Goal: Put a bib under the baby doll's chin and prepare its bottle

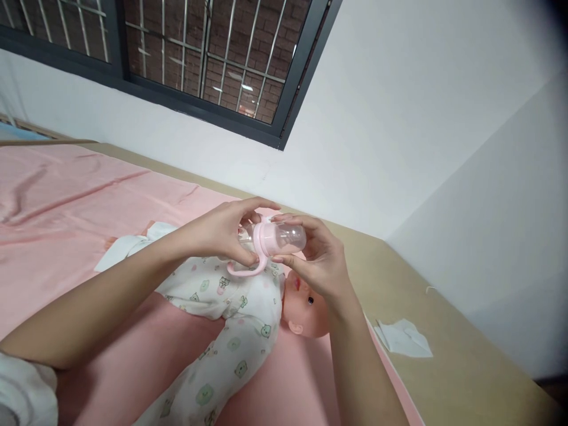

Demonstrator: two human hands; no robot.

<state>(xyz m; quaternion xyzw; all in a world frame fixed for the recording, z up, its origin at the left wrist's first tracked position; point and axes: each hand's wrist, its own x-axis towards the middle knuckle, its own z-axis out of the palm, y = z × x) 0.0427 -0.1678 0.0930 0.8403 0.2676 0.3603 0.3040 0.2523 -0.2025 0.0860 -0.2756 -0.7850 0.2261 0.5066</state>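
Both hands hold a baby bottle [265,238] in the air, lying sideways with its clear cap to the right. My left hand [228,231] is wrapped round the clear body, close to the pink collar and its curved handle. My right hand [322,251] grips the clear cap [291,238] between thumb and fingers. The cap sits over the pink collar; I cannot tell whether it is loose. Beneath the hands a baby doll [251,296] lies on its back in a white suit printed with small bears. My right wrist hides part of its head.
A pink sheet [128,349] covers much of the wooden surface [381,266]. Folded white tissue [403,338] lies to the right. Behind are a white wall [355,118] and a dark-framed window [199,106] with metal bars.
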